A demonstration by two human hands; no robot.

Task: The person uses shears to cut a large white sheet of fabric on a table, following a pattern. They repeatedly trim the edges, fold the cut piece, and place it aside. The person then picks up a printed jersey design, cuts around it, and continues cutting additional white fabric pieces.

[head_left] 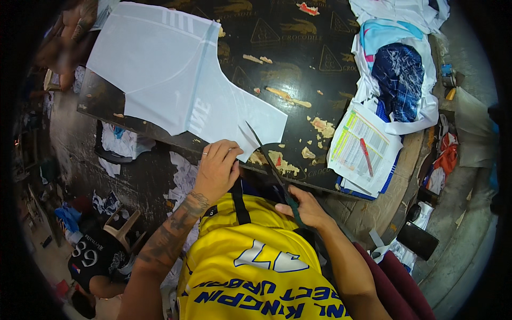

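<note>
A white fabric piece (154, 64), with a curved cut-out on its right side, lies flat over the near left part of the dark table. At its near edge my left hand (217, 164) is closed, fingers bent together on the cloth beside a narrow corner. My right hand (306, 209) grips the green handle of long dark scissors (272, 165) just off the table's front edge. The scissor blades point away from me and stand slightly apart, tips over the fabric's narrow end. Part of the handle is hidden by my fingers.
Peeling patches mark the dark table (298, 48). To the right sit printed papers (360, 146) with a red pen (366, 157), and a pile of white and navy cloth (397, 80). A phone (417, 241) rests lower right. Other people (98, 261) are at the left.
</note>
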